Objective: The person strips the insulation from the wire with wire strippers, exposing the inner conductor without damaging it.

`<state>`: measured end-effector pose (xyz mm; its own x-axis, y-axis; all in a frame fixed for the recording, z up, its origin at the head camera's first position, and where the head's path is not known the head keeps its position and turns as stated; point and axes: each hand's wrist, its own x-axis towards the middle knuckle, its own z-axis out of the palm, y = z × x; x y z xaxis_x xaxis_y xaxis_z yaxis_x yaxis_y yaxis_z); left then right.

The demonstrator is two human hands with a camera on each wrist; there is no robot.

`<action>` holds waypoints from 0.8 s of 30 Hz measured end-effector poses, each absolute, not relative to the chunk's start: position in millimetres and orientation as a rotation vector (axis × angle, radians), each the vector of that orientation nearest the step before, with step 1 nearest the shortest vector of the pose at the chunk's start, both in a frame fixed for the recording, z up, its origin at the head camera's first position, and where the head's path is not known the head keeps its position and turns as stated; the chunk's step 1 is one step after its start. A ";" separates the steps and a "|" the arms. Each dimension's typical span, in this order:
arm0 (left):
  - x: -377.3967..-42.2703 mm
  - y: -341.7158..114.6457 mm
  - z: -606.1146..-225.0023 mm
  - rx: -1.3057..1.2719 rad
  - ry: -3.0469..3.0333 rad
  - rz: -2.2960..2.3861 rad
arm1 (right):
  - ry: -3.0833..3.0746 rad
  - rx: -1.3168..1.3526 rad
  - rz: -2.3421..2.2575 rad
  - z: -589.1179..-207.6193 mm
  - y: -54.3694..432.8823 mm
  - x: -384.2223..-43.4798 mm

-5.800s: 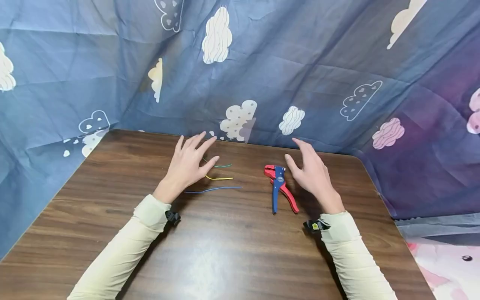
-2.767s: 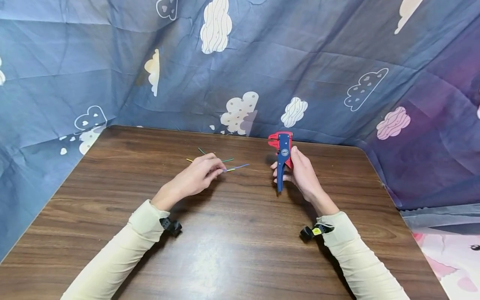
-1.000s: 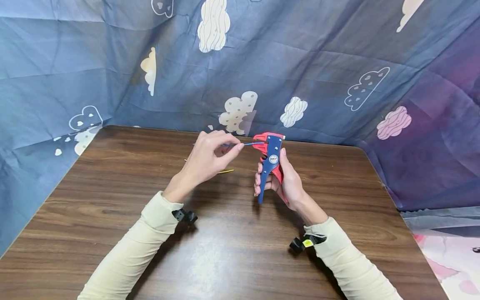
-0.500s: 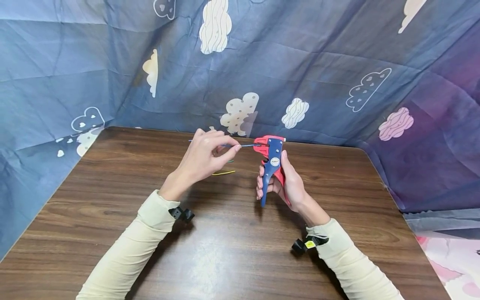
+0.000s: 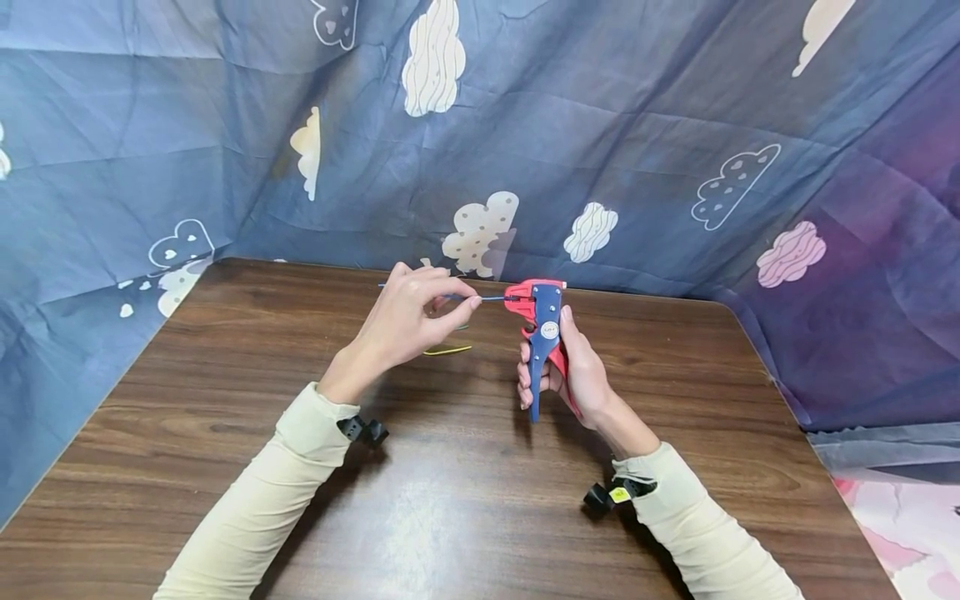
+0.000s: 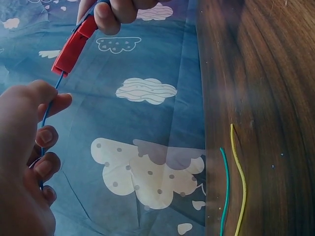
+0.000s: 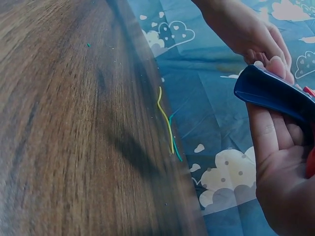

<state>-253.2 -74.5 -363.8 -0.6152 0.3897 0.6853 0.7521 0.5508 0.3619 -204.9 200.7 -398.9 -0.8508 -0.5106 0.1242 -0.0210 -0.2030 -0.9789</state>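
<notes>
My left hand (image 5: 408,317) pinches a blue wire (image 5: 492,298) between thumb and forefinger, above the table. The wire's right end enters the red jaws of a wire stripper; its other end sticks out behind the hand. My right hand (image 5: 581,367) grips the wire stripper (image 5: 546,321), which has one blue and one red handle, with the fingers wrapped round the blue handle. In the left wrist view the blue wire (image 6: 48,110) runs along the curled fingers up into the red head (image 6: 74,49). The end inside the jaws is hidden.
A yellow wire (image 6: 240,172) and a green wire (image 6: 226,187) lie side by side on the wooden table (image 5: 225,400), below and behind the left hand. A small green speck (image 7: 88,44) lies on the table. Blue cloud-patterned cloth (image 5: 360,150) hangs behind the far edge.
Both hands first hovered empty over the table; the right picked up the wire stripper and the left the blue wire. They came together, and the wire's end went into the jaws.
</notes>
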 end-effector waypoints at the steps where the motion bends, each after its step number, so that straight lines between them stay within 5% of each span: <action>1: -253.3 -74.6 -363.9 -0.916 -2.246 -0.889 | 1.742 -0.617 -2.124 -399.0 200.6 -204.7; 24: -252.8 -75.4 -363.1 -0.922 -2.225 -0.904 | 1.758 -0.617 -2.135 -400.3 201.6 -203.8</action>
